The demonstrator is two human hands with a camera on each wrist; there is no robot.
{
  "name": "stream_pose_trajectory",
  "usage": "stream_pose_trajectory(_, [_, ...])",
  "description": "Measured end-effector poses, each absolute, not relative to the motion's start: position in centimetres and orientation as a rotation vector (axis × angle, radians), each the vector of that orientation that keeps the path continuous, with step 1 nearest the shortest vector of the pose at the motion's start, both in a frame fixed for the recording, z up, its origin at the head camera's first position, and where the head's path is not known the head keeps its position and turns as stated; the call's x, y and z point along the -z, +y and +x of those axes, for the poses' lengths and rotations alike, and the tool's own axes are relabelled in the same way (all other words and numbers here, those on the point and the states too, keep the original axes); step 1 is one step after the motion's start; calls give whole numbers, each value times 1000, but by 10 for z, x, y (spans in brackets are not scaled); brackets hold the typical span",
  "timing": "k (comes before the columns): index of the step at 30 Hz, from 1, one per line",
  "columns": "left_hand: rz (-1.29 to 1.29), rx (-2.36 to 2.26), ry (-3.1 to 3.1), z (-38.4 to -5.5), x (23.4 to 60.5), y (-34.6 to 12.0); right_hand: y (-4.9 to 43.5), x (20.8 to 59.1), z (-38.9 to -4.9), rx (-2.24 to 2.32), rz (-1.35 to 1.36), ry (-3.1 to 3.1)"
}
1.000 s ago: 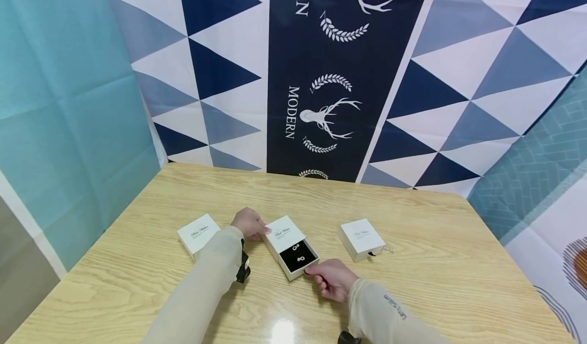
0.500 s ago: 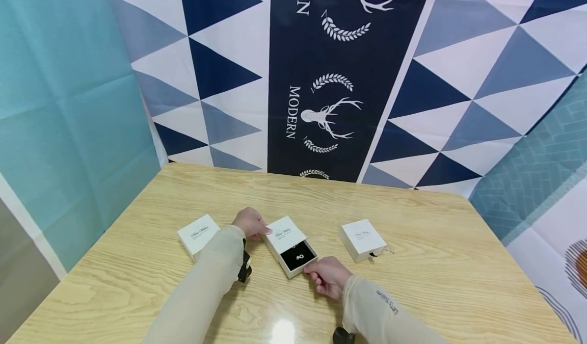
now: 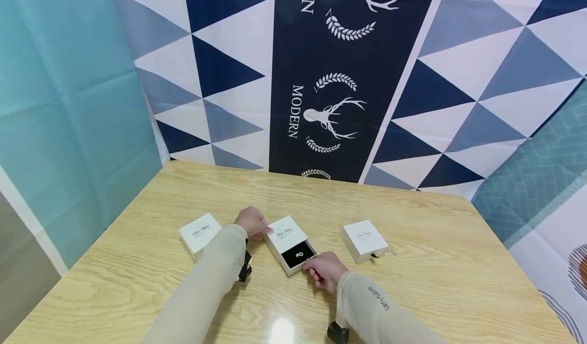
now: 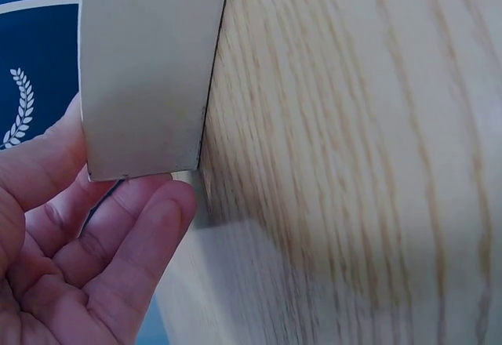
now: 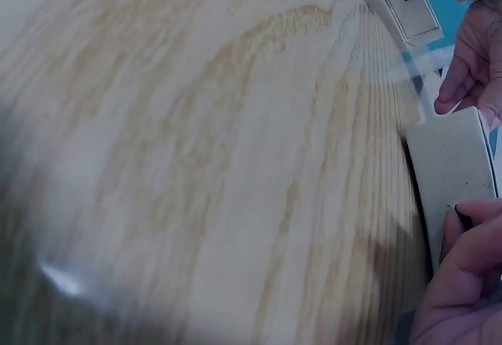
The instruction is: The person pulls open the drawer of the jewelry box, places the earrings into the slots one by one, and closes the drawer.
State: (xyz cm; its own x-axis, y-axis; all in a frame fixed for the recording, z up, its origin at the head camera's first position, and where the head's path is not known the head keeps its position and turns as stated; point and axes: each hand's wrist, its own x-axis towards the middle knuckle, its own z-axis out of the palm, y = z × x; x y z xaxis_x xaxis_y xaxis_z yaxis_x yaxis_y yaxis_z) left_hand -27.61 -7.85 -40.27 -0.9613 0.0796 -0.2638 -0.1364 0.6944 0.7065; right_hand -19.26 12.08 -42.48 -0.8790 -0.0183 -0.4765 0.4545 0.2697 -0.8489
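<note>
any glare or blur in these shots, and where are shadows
Head view: glare spot on the table at bottom centre; left wrist view: dark shadow by the corner of the box; right wrist view: dim, blurry at left, small glint lower left, shadow beside the right hand.

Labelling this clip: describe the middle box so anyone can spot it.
On the wooden table, the middle white box is held by the left hand and right hand. Unlike the left box and right box, it shows a partly open drawer with black lining and a small silvery piece.
</note>
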Motion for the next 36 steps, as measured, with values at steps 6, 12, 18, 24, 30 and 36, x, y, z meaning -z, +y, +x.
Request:
stream_pose_trajectory(6, [-28,-1113,2640,-275,403,-79,118,427,-192,1707,429,2133])
stream_pose_trajectory(12, [-35,-1119,2641,-274,401,-81,115,429,-193,1768,446,2086])
stream_pose_trajectory(18, [-29,-1141,2634,-271,400,-80,114,431,-196,1778,468,2077])
stream_pose_trajectory(24, [-17,-1139,2636,-271,400,-80,111,431,-201,1775,472,2102])
stream_pose_trajectory(30, [-27,-1156,2620,-272,401,-80,107,430,-205,1775,506,2115])
stream_pose_trajectory(36, [-47,-1154,2609,-273,403,-81,104,428,-207,1782,521,2102])
